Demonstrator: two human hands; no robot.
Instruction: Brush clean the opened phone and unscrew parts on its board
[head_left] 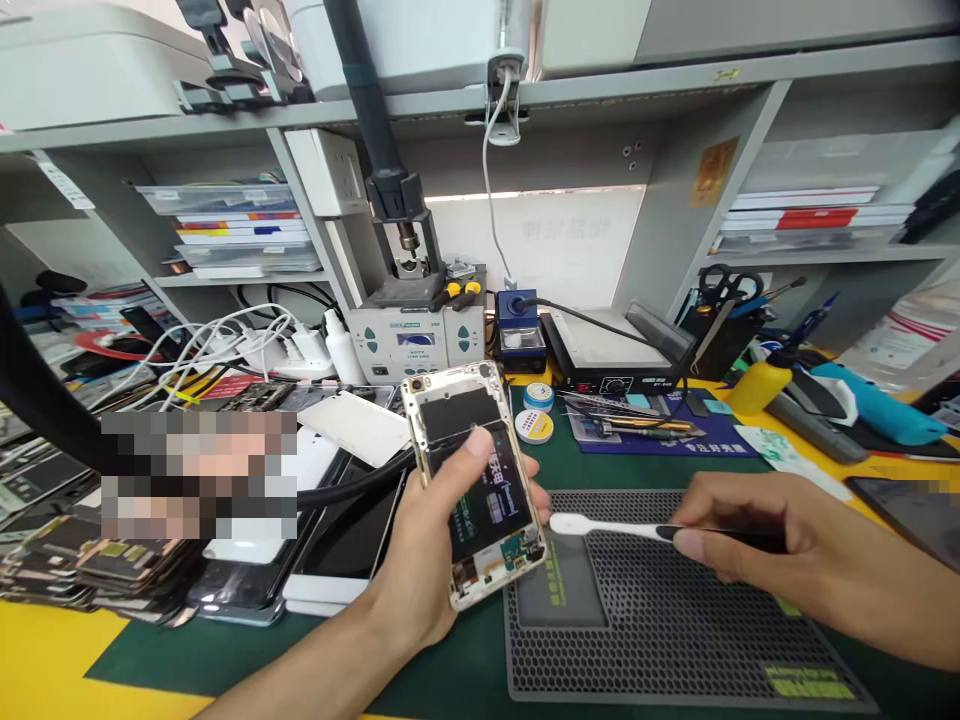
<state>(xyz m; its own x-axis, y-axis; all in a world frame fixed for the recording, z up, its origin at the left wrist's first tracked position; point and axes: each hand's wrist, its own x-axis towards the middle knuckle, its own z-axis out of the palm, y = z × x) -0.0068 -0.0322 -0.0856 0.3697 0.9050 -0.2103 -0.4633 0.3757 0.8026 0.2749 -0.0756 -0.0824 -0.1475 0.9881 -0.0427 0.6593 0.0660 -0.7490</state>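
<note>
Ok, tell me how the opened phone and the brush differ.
The opened phone is broad and flat; the brush is long and slim. The phone is pale-edged and mostly dark within, while the brush runs from white to black. The phone leans in the left hand; the brush points nearly sideways in the right hand. Both are handheld.

The yellow bench (60, 650) carries a green mat (450, 660)
</note>
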